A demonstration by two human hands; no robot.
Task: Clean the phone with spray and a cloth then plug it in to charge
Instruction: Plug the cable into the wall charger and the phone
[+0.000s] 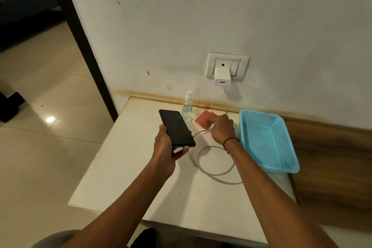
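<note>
Your left hand [167, 147] is gripping the phone [177, 128] from below, with the fingers curled round its near end and edges, and it is holding the phone above the left part of the white table [128, 167] with the dark screen facing up and the far end tilting toward the wall [201, 16]. Your right hand [222, 130] is reaching to the far side of the table, palm down, with the fingertips touching the red cloth [203, 120] at its right edge; you cannot tell whether the fingers are pinching the cloth or only resting on it. The cloth is lying flat on the table just right of the spray bottle [187, 106], which is standing upright near the wall, just beyond the phone. The white cable [211, 173] is lying in a loose loop on the table between your two forearms, with one run passing under the right hand; its ends are hidden. The white charger [222, 76] is sitting plugged into the wall socket [227, 64], above the table, with its port facing you. The blue basket [267, 139] is standing on the right side of the table, just beside your right wrist, which is wearing a thin black band [231, 141].
</note>
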